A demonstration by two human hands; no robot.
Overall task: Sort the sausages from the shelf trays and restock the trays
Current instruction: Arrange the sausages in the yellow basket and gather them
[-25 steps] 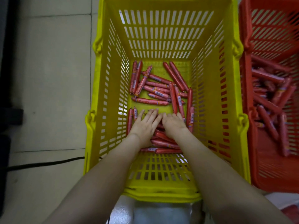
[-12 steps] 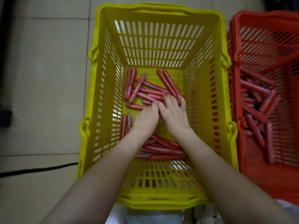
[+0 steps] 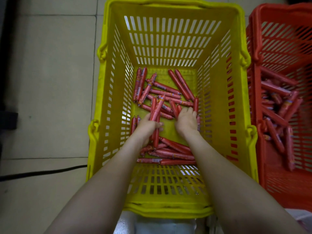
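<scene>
Left hand (image 3: pixel 149 126) down in the yellow basket (image 3: pixel 168 5), grip wrapped round a bundle of sausages (image 3: pixel 156 112). Right hand (image 3: pixel 187 120) rests on loose sausages (image 3: pixel 165 89) beside it; whether its grip has closed, I can't tell.

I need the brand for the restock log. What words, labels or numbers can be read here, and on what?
No text is readable.
Wrappers of the sausages in the yellow basket: pale label patches, too small and blurred to read.
Those in the red basket: the same, blurred.
Both baskets: no print visible.
</scene>
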